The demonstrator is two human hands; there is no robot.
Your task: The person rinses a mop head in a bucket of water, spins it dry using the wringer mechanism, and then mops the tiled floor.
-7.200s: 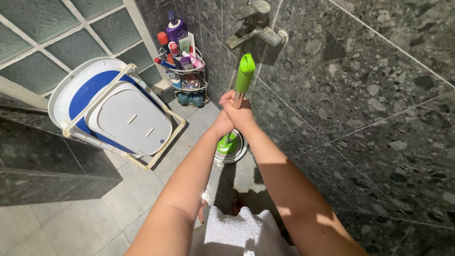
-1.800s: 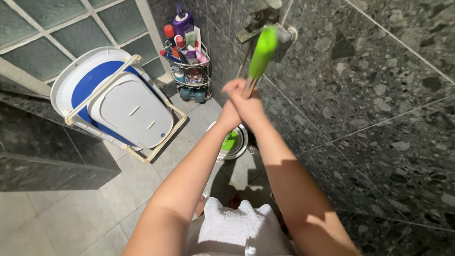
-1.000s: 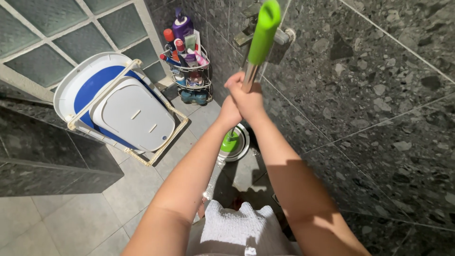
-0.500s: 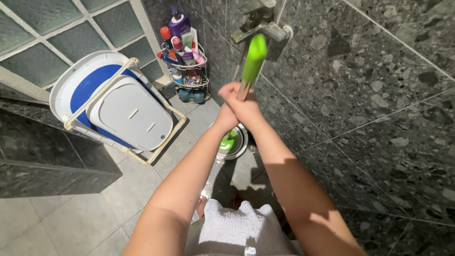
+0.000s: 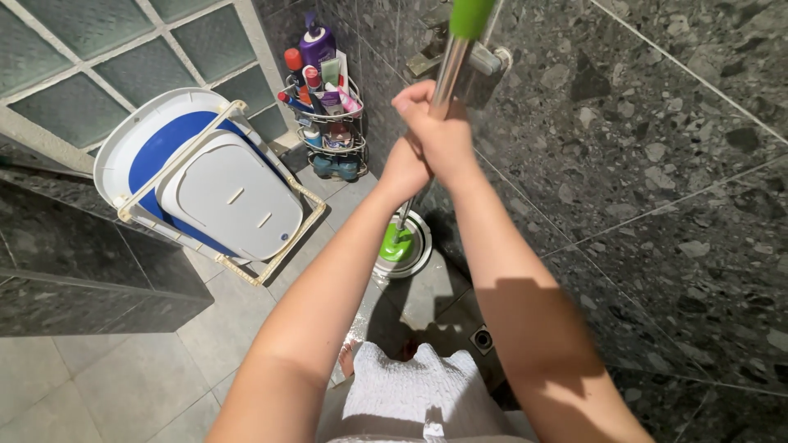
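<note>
1. A dark speckled stone wall [image 5: 657, 164] is seen filling the right side of a shower area, with a glass-block window [image 5: 98, 57] at upper left and a grey tiled floor [image 5: 123, 377] below.
2. A white and blue folding tub [image 5: 205, 180] is propped on edge against the window wall, well apart from the hands.
3. A mop pole [image 5: 447, 70], metal with a green grip at its top, is held nearly upright at the centre of the view; its green head [image 5: 397, 244] is set inside a round steel spinner basket [image 5: 420, 246] on the wet floor near the foot of the stone wall.
4. The pole is gripped by both hands, stacked one against the other: the right hand [image 5: 439, 131] is placed uppermost, its fingers [image 5: 410, 102] wrapped tightly around the metal shaft, and the left hand [image 5: 404, 168] is closed on the shaft just beneath it.
5. A wire corner rack [image 5: 328, 123] packed with bottles and tubes is seen in the far corner, just beside a metal shower tap [image 5: 460, 53] mounted on the wall behind the pole.
6. A small round floor drain [image 5: 483, 338] is set in the tiles near the person's white garment [image 5: 410, 394].
</note>
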